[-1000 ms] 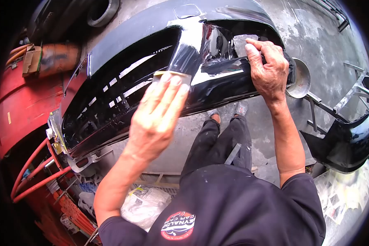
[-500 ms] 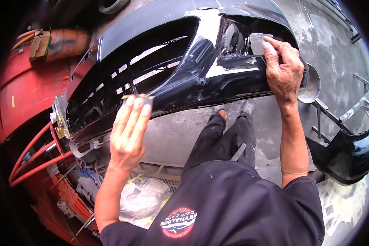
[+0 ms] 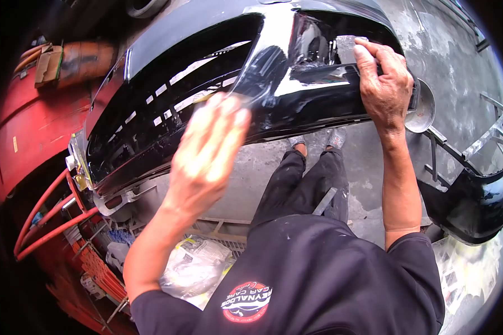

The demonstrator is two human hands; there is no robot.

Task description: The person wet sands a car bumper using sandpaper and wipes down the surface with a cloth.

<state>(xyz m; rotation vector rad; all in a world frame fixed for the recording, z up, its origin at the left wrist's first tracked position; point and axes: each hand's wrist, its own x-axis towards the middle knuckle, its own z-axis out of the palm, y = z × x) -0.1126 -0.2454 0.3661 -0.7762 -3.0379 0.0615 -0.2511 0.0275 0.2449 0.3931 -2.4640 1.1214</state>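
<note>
across the upper middle of the view: one black vehicle bumper [image 3: 318, 106], glossy on its lower bar, with a wide slatted opening at left and a smaller opening at right; pale smears and bright reflections on the strut between.

item, left hand [image 3: 205, 153]: over the lower end of that strut, blurred. fingers stretched out and set side by side, flattened over a thin pad [image 3: 203, 99] whose yellowish edge shows beyond them; thumb hidden. the blur leaves it uncertain whether pad and bumper touch.

item, right hand [image 3: 387, 84]: at the bumper's right end, beside the smaller opening. thumb and forefinger bent toward each other, nearly meeting; the other fingers largely concealed, so what they clasp, if anything, is not possible to say.

item, metal bowl [image 3: 423, 106]: just beyond the right hand, partly behind the bumper.

item, second black panel [image 3: 472, 204]: far right, well apart, near a metal stand [image 3: 479, 139].

step in hand, as judged: rubbing the strut's surface with the pad, the right hand probably steadying. next stroke, as judged, calls for the pad laid flat, light even pressure, and care where the strut curves into the slatted opening.
</note>
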